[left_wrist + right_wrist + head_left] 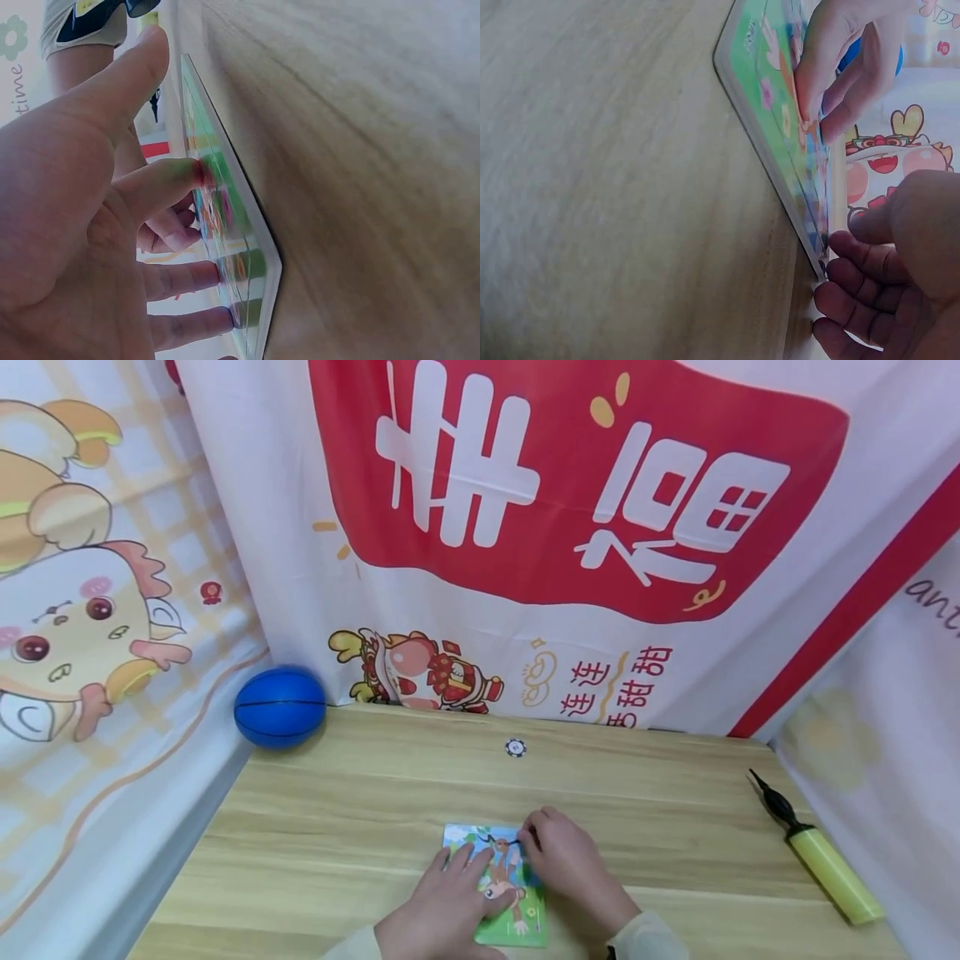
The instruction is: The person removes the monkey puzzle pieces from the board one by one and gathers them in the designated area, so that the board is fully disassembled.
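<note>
A thin, glossy picture board with a cartoon monkey on a green and blue ground lies flat on the table; fine lines run across its face. My left hand reaches over its left side, the mostly straight fingers touching the picture. At the board's far right corner is my right hand, thumb and forefinger close together over the picture. The right hand's other fingers are curled beside the corner, and I cannot tell what the fingertips pinch.
A blue ball stands at the table's back left corner. A small round black-and-white disc lies behind the board. Along the right edge rests a yellow hand pump with a black nozzle. Printed cloths hang around the wooden table.
</note>
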`<state>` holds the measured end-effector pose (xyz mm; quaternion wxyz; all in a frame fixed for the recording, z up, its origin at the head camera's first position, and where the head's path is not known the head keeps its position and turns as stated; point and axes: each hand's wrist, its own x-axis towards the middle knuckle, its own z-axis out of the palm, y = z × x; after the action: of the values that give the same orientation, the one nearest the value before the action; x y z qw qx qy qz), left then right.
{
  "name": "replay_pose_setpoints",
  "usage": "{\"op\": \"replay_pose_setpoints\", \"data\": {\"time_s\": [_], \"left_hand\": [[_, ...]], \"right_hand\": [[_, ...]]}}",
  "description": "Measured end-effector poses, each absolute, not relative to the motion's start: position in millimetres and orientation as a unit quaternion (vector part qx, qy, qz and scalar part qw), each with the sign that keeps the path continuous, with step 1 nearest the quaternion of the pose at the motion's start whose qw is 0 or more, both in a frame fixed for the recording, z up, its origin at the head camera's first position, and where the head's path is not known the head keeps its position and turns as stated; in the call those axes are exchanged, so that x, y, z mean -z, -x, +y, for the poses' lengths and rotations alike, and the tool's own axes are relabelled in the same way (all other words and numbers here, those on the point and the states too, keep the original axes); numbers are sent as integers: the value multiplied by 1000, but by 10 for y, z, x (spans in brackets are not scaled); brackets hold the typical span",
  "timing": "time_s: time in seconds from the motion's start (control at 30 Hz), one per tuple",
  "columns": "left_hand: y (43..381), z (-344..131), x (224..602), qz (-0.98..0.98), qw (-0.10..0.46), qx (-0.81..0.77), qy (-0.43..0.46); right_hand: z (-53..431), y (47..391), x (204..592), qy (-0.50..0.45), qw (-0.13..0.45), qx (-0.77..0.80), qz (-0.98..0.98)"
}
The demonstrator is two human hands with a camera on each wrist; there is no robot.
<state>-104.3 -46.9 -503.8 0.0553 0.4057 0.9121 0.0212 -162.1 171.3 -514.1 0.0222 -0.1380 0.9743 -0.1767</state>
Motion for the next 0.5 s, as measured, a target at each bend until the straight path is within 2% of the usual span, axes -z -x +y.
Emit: {"op": "replay_pose_setpoints", "data": {"time_s": [0.33,0.5], "left_hand": [[1040,-459,4985,910,70,-40,-406],[1018,-469,4969,914,78,-42,-396]], "right_hand": [[1811,1564,5086,135,17,243,961],[1849,1518,5116,167,-15,275,947]]}}
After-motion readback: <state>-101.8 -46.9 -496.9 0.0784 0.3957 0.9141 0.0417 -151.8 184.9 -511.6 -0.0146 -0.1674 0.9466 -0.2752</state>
